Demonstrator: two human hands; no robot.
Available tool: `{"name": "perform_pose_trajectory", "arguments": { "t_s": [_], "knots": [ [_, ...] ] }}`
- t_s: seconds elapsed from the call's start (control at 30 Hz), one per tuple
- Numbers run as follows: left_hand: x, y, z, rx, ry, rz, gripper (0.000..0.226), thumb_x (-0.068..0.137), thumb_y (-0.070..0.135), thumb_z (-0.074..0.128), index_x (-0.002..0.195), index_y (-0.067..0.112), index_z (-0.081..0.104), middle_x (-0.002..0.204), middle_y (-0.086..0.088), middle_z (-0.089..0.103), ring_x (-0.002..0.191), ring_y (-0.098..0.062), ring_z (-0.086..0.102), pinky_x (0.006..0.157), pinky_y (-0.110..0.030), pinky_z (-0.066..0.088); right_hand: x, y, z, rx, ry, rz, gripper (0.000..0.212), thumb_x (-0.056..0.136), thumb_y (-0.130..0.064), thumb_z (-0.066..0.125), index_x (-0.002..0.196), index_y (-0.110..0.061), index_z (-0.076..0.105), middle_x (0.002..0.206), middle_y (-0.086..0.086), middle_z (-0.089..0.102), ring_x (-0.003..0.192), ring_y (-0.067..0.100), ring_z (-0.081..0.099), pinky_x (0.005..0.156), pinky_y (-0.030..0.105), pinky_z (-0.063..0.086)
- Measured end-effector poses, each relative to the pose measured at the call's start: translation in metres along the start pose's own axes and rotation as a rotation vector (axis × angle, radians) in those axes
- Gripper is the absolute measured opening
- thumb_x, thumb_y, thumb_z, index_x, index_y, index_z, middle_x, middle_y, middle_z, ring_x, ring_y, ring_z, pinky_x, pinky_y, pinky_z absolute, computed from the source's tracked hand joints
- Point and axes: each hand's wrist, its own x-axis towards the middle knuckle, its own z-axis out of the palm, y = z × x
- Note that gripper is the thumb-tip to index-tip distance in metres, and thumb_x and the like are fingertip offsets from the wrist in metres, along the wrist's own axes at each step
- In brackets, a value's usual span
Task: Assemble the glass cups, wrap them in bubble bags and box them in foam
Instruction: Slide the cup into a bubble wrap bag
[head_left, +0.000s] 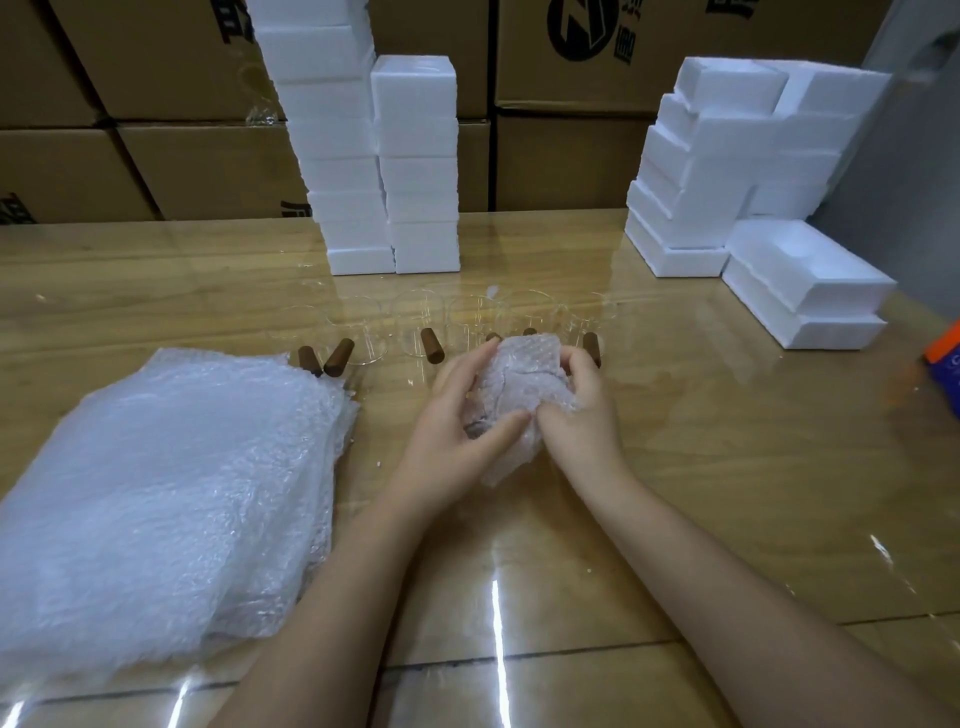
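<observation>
Both hands hold a cup wrapped in a bubble bag (519, 384) just above the middle of the table. My left hand (457, 421) grips its left side, thumb across the front. My right hand (582, 410) grips the right side, fingers curled over the top. The cup inside is mostly hidden by the wrap. Behind it stands a row of several clear glass cups (421, 322) with brown wooden handles (432, 345). A thick pile of flat bubble bags (166, 493) lies at the left.
Two tall stacks of white foam boxes (415, 166) stand at the back centre, and a stepped pile of more foam boxes (737, 171) at the back right. Cardboard cartons (566, 156) line the wall behind. An orange and blue object (945, 358) sits at the right edge. The wooden table (727, 493) is glossy.
</observation>
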Motion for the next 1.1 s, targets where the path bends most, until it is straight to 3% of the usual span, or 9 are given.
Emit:
{"name": "perform_pose_trajectory", "arguments": {
  "t_s": [0.13, 0.27, 0.37, 0.47, 0.6, 0.7, 0.83, 0.97, 1.1],
  "knots": [
    [0.003, 0.0, 0.003, -0.012, 0.17, 0.002, 0.044, 0.09, 0.009, 0.06, 0.133, 0.018, 0.05, 0.125, 0.003, 0.058, 0.113, -0.011, 0.057, 0.097, -0.037, 0.048, -0.007, -0.004, 0.006, 0.001, -0.064, -0.06, 0.041, 0.079, -0.027, 0.067, 0.116, -0.021, 0.05, 0.115, 0.004, 0.06, 0.098, 0.019, 0.063, 0.082, 0.046, 0.054],
    [0.006, -0.003, 0.0, -0.041, 0.317, -0.045, 0.045, 0.086, -0.003, 0.051, 0.117, 0.029, 0.053, 0.105, 0.021, 0.06, 0.093, 0.013, 0.057, 0.075, -0.007, 0.045, -0.012, -0.007, 0.007, -0.066, -0.217, -0.153, 0.06, 0.08, -0.033, 0.064, 0.133, -0.014, 0.042, 0.13, 0.002, 0.05, 0.114, 0.014, 0.054, 0.095, 0.038, 0.048],
    [0.007, -0.007, -0.001, 0.021, 0.369, -0.037, 0.049, 0.081, -0.009, 0.048, 0.113, 0.028, 0.054, 0.097, 0.026, 0.056, 0.086, 0.021, 0.053, 0.067, 0.0, 0.04, -0.016, -0.01, 0.01, -0.099, -0.232, -0.145, 0.066, 0.075, -0.046, 0.062, 0.131, -0.017, 0.043, 0.129, -0.001, 0.05, 0.114, 0.009, 0.054, 0.095, 0.037, 0.048],
    [0.006, -0.008, 0.002, 0.149, 0.35, -0.01, 0.051, 0.078, -0.007, 0.052, 0.12, 0.022, 0.057, 0.104, 0.024, 0.057, 0.094, 0.012, 0.054, 0.076, -0.003, 0.039, -0.018, -0.008, 0.012, -0.122, -0.15, -0.107, 0.052, 0.078, -0.036, 0.066, 0.123, -0.023, 0.043, 0.122, -0.005, 0.053, 0.106, 0.009, 0.057, 0.086, 0.04, 0.052],
    [0.001, -0.004, 0.006, 0.183, 0.226, 0.051, 0.05, 0.086, 0.005, 0.058, 0.133, 0.021, 0.052, 0.116, -0.003, 0.063, 0.102, -0.015, 0.058, 0.084, -0.017, 0.044, -0.015, -0.008, 0.009, -0.067, -0.024, -0.036, 0.042, 0.073, -0.035, 0.066, 0.109, -0.033, 0.046, 0.108, -0.011, 0.058, 0.094, 0.008, 0.06, 0.079, 0.04, 0.054],
    [-0.003, -0.001, -0.003, -0.012, 0.009, 0.027, 0.064, 0.076, 0.033, 0.061, 0.136, 0.042, 0.04, 0.122, 0.01, 0.058, 0.098, 0.004, 0.058, 0.077, -0.007, 0.044, -0.005, -0.011, 0.002, -0.012, 0.009, 0.054, 0.03, 0.074, -0.032, 0.066, 0.1, -0.033, 0.05, 0.103, -0.006, 0.062, 0.09, 0.015, 0.063, 0.077, 0.043, 0.056],
    [0.001, -0.005, -0.021, -0.068, -0.222, -0.004, 0.087, 0.07, 0.032, 0.078, 0.144, 0.041, 0.033, 0.135, 0.029, 0.041, 0.111, 0.02, 0.048, 0.082, -0.001, 0.04, 0.008, -0.009, -0.007, 0.066, 0.006, 0.18, 0.008, 0.088, -0.025, 0.062, 0.091, -0.029, 0.055, 0.092, -0.004, 0.067, 0.085, 0.019, 0.067, 0.077, 0.044, 0.056],
    [0.002, -0.005, -0.019, 0.059, -0.18, 0.022, 0.079, 0.076, 0.037, 0.075, 0.143, 0.042, 0.035, 0.134, 0.038, 0.035, 0.119, 0.027, 0.034, 0.088, 0.006, 0.028, 0.01, -0.007, -0.006, 0.139, -0.059, 0.274, 0.006, 0.09, -0.028, 0.06, 0.091, -0.031, 0.055, 0.1, -0.006, 0.067, 0.092, 0.014, 0.065, 0.081, 0.035, 0.055],
    [0.001, -0.008, -0.016, 0.091, -0.033, -0.002, 0.063, 0.079, 0.031, 0.075, 0.137, 0.036, 0.049, 0.133, 0.022, 0.05, 0.118, 0.022, 0.041, 0.089, 0.004, 0.031, 0.006, -0.005, 0.002, 0.12, -0.079, 0.28, 0.009, 0.092, -0.025, 0.058, 0.095, -0.032, 0.053, 0.106, -0.003, 0.065, 0.092, 0.014, 0.064, 0.083, 0.039, 0.055]
  ]
}}
